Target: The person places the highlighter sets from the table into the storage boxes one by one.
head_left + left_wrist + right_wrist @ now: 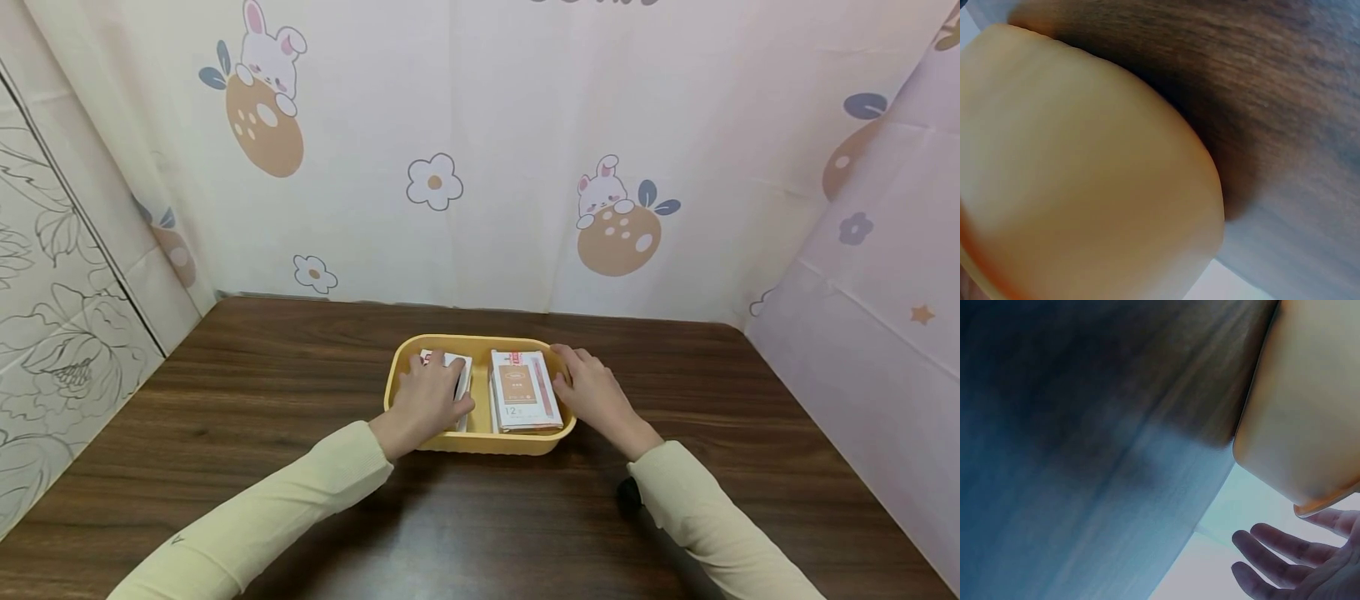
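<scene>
A yellow plastic basket point(487, 446) stands on the dark wooden table, holding two cartons side by side. The right carton point(525, 400) is white and brown, marked 12, with a pen-like picture along one side. My left hand point(427, 400) lies over the left white carton point(463, 421) with its fingers spread, hiding much of it. At the basket's right end, my right hand point(596, 396) touches the rim. Its fingers point(1272, 559) look loosely extended in the right wrist view, beside the basket's outer wall point(1310, 400). Mostly basket wall point(1085, 162) fills the left wrist view.
Brown wood-grain table point(300, 375) surrounds the basket. A curtain point(495, 208) printed with rabbits and flowers hangs along the back edge. A small dark object point(628, 496) shows beside the right sleeve.
</scene>
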Demonstrator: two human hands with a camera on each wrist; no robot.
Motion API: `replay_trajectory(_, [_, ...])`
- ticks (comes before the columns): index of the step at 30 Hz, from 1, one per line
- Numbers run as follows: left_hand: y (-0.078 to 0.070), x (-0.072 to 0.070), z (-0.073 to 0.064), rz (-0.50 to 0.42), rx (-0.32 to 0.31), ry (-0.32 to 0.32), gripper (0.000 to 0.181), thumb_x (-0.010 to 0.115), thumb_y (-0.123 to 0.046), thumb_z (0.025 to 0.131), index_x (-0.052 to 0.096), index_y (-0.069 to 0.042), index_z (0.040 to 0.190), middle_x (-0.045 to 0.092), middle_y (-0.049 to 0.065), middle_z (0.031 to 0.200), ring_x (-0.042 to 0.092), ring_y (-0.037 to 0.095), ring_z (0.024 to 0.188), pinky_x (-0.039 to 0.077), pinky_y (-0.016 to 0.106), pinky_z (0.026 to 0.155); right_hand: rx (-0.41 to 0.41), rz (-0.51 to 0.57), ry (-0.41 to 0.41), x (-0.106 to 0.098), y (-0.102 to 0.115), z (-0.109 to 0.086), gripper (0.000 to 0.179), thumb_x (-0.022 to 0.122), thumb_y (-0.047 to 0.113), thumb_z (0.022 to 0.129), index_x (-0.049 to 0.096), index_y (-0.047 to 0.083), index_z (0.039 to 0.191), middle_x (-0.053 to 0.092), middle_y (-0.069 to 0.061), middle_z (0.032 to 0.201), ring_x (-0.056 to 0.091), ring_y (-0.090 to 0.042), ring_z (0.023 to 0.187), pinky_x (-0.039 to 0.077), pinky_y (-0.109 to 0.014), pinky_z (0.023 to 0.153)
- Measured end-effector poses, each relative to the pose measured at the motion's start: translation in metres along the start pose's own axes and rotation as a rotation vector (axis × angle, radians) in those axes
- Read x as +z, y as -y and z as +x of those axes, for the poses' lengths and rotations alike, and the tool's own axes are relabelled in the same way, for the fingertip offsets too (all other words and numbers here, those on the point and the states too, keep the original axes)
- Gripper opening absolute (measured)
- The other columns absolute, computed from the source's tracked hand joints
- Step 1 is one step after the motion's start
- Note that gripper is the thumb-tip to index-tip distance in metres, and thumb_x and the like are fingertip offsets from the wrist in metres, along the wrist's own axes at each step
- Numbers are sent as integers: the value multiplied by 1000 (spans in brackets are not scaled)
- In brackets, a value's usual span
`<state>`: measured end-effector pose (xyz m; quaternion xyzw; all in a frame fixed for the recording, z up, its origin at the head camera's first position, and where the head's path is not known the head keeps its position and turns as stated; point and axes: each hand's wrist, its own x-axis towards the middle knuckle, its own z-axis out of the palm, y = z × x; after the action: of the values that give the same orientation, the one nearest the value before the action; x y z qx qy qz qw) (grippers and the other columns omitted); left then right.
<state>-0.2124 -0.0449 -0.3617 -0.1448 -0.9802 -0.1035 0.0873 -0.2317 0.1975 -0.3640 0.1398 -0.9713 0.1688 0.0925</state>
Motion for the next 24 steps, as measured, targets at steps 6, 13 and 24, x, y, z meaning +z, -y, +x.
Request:
replay_trajectory(6, [1,1,1,-3,-4,10,49,62,-40,79,57,-12,119,53,17,114,48,39,97,49,50,65,-9,-6,-6,0,-1,0,44,54,15,88,46,7,129,56,-21,115,52,-24,80,46,-47,72])
replay_trajectory(13, [2,-1,1,-9,0,23,51,60,-43,83,55,-12,123,52,16,117,47,39,102,49,50,65,-10,-6,-6,0,-1,0,44,54,15,88,46,6,130,56,-21,116,53,-25,84,45,-49,74])
replay_trajectory(24, [10,-10,0,-20,66,-60,45,61,-40,85,55,-13,120,55,14,119,50,39,108,49,53,75,-18,1,21,-1,-2,2,44,54,18,88,46,6,130,56,-21,117,53,-25,83,45,-46,72])
